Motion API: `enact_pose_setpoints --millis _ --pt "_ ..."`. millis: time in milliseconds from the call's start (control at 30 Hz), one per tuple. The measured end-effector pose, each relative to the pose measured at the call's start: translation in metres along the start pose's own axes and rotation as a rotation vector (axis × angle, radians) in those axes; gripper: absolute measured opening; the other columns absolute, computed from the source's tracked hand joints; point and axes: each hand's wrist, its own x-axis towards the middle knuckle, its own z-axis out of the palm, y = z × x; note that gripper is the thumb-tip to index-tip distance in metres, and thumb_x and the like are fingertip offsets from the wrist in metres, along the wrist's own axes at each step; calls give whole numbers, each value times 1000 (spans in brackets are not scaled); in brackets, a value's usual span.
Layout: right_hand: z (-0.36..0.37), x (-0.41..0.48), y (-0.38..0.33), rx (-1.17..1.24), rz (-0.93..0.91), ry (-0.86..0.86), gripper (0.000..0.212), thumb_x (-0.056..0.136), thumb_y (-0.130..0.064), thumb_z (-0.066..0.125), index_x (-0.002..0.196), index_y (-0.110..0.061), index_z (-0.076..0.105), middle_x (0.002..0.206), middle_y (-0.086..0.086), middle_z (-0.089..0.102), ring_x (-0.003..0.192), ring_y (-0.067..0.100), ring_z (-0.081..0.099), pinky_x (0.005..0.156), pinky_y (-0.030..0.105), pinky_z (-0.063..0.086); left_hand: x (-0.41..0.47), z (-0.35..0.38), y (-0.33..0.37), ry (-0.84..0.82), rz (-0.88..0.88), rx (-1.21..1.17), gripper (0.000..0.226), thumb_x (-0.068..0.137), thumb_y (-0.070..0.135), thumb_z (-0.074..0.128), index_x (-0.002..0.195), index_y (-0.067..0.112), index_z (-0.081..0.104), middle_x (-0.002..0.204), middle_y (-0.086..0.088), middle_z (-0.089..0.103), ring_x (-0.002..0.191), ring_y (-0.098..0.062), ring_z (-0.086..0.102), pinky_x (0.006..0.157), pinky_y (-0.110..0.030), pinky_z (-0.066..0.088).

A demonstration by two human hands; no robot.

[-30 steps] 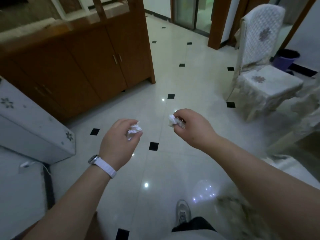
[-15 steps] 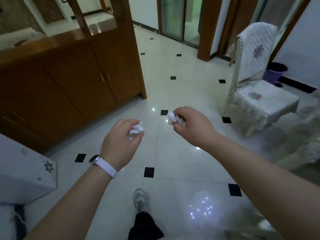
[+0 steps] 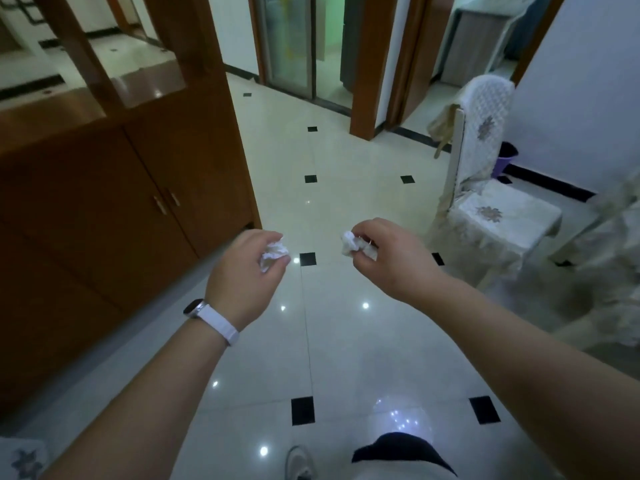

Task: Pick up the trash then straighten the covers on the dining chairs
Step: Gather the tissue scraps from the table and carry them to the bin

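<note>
My left hand (image 3: 244, 271), with a white watch band on the wrist, is closed around a crumpled white tissue (image 3: 273, 254). My right hand (image 3: 391, 254) pinches a second crumpled white tissue (image 3: 351, 243) between thumb and fingers. Both hands are held out in front of me above the tiled floor. A dining chair (image 3: 491, 206) stands at the right; its cream lace cover hangs loose and bunched at the top of the backrest. Another covered chair (image 3: 620, 237) is partly cut off at the right edge.
A brown wooden cabinet (image 3: 121, 202) runs along the left. Glossy white floor tiles (image 3: 332, 341) with black insets stretch ahead to a glass door (image 3: 294, 46). A purple bin (image 3: 506, 159) stands behind the chair by the wall. My foot (image 3: 299, 464) shows at the bottom.
I have walked forward: the cabinet and chair have slid toward me and the doorway has come nearer. Both hands still hold their tissues in the same pose.
</note>
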Motion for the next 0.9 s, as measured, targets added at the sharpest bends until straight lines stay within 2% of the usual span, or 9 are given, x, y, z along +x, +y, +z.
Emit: enact_pose_setpoints --millis 67,200,333,467,600,733,900 --pt "6 18 1 -10 -2 9 13 86 -19 58 98 -23 62 87 -11 53 80 16 53 71 36 48 22 4 -11 -14 4 -26 27 87 23 68 114 19 66 108 12 57 93 -6 54 75 -19 42" --pt "16 62 17 -9 22 37 14 85 -18 58 98 -24 61 87 -12 52 81 16 52 70 36 48 69 23 -32 -51 13 -41 27 86 24 69 113 20 67 108 12 58 92 -4 53 76 -17 42" --pt "31 107 49 11 59 46 14 85 -18 58 98 -23 61 86 -12 52 80 15 51 68 33 45 120 48 -45 -98 37 -24 27 86 22 69 113 18 67 108 9 59 94 -9 56 79 -26 47" --pt "45 170 88 34 99 31 10 87 -21 56 95 -26 60 85 -13 51 80 12 49 65 29 36 187 73 -57 -103 48 8 26 86 21 70 112 17 67 108 8 60 95 -6 53 80 -21 42" --pt "43 244 129 106 118 30 7 88 -25 54 93 -27 58 87 -13 54 82 14 52 69 31 43 269 102 -58 -118 40 47 27 85 21 70 112 17 67 108 8 61 96 -6 54 82 -20 41" --pt "20 309 171 105 164 38 16 89 -31 51 98 -24 62 91 -9 58 84 15 54 72 32 46 348 132 -44 -143 77 61 27 85 22 71 112 18 68 109 9 61 99 -1 52 85 -11 37" --pt "-8 375 219 109 162 81 10 89 -28 54 95 -24 61 87 -12 56 81 11 52 70 32 46 420 171 -33 -162 101 46 28 86 23 70 113 19 67 112 7 62 100 0 51 87 -14 37"
